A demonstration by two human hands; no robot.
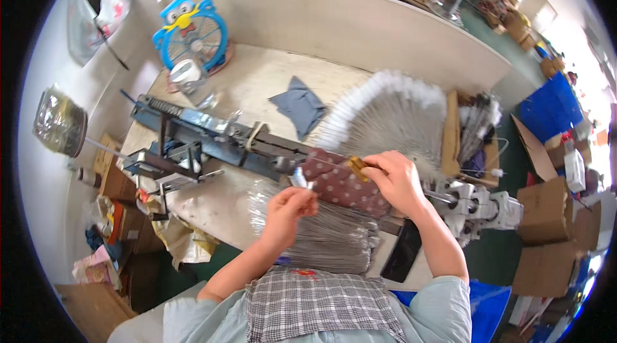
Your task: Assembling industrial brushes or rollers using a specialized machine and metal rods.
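Observation:
Pinched in my right hand (397,182) is a small brass-yellow piece (355,168), held over a maroon cloth with pale dots (347,190). A thin wire or rod runs left from that piece toward the dark metal bench fixture (257,145). My left hand (289,213) is closed, with a small white-and-blue piece (299,178) at its fingertips, just left of the cloth. Below the cloth, a thick bundle of thin grey rods (334,238) lies across the table's near edge. Behind it, more thin rods with white ends (392,115) are fanned out.
A black phone (402,251) lies by my right forearm. Right of it is a white-grey machine (479,207) with a shaft. A carton of rods (453,127), a grey cloth scrap (299,105) and a blue fan (193,37) stand or lie farther back. A low partition (360,21) edges the table.

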